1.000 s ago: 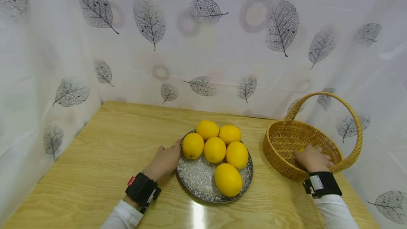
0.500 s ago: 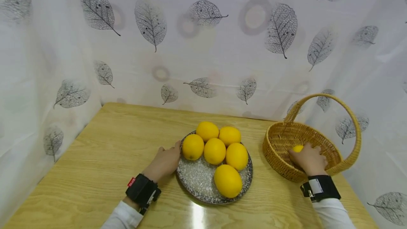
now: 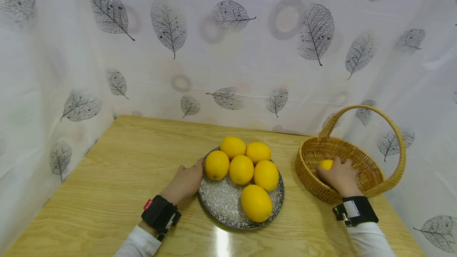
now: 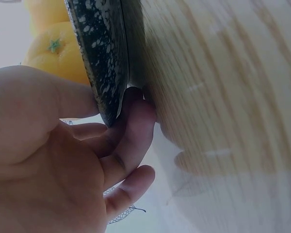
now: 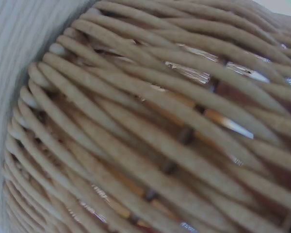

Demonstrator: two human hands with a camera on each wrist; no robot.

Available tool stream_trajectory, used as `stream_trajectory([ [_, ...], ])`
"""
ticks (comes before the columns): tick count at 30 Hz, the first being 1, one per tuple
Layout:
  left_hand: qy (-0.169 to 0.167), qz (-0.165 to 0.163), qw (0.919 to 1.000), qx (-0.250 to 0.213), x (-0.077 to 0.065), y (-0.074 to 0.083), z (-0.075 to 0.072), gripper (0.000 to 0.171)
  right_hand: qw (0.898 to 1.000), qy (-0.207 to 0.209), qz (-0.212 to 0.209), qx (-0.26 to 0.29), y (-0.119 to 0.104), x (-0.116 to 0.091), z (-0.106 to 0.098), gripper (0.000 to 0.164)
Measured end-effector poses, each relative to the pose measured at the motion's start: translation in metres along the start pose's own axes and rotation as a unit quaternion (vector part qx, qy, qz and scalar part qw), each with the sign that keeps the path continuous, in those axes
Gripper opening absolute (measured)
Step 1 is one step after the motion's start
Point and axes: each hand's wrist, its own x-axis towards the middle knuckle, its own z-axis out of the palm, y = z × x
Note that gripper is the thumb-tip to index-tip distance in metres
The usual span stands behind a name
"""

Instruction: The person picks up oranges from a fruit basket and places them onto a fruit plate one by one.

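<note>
My left hand [image 3: 183, 183] grips the left rim of a speckled grey plate [image 3: 223, 203]. In the left wrist view its thumb lies over the plate's dark edge [image 4: 99, 53] and its fingers curl beneath. Several oranges [image 3: 241, 169] sit on the plate, mostly toward its far side. Inside the wicker basket [image 3: 314, 187], my right hand [image 3: 340, 177] holds another orange [image 3: 325, 164] between thumb and fingers; the hand covers much of that fruit. Close-up basket weave [image 5: 136, 121] fills the right wrist view, so the hand's grasp is hidden there.
A tall arched handle [image 3: 398, 138] rises over the basket, to the right of my hand. The wooden table [image 3: 143, 146] carries plate and basket. Behind and at both sides hangs a white curtain [image 3: 242, 62] with leaf prints.
My right hand has shifted left inside the basket along with the orange, and more of that fruit shows. The left hand and the plate stay in place.
</note>
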Motion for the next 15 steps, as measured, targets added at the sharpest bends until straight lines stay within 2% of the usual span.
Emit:
stream_trajectory([
  [9, 0.0, 0.004, 0.9999, 0.01, -0.0023, 0.0009, -0.0012, 0.044, 0.998, 0.044, -0.039, 0.02, -0.0023, -0.0038, 0.0051, 0.079],
  [15, -0.005, 0.003, 0.9999, 0.011, -0.0037, 0.002, -0.0032, 0.044, 0.997, 0.047, -0.046, 0.034, -0.0086, -0.0042, 0.0063, 0.081],
])
